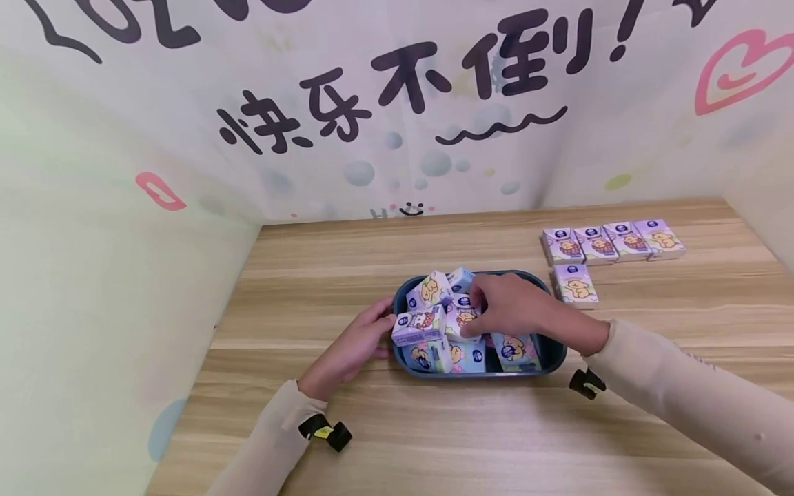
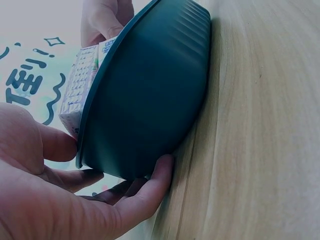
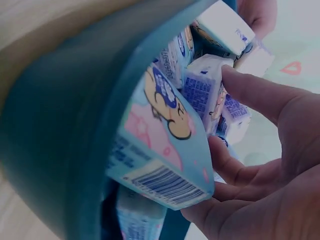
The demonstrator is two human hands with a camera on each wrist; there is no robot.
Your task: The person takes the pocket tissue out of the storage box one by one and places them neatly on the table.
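A dark teal oval basin (image 2: 150, 90) stands on the table, heaped with small purple and blue tissue packs. At its left end my left hand (image 1: 355, 341) holds it, thumb by the rim and fingers against the outer wall. Over the heap, my right hand (image 1: 513, 303) pinches a purple tissue pack (image 1: 457, 320) between thumb and fingers. A white-sided tissue pack (image 1: 418, 325) lies beside that one, near the left rim. Closer to the right wrist camera is a blue tissue pack (image 3: 170, 145) with a barcode; the right fingers partly pass behind it.
To the right of the basin, purple tissue packs lie flat on the wooden table (image 1: 347, 262): several in a row (image 1: 595, 244), with a single pack (image 1: 575, 286) in front of the row's left end. A printed cloth wall (image 1: 397, 158) rises behind the table.
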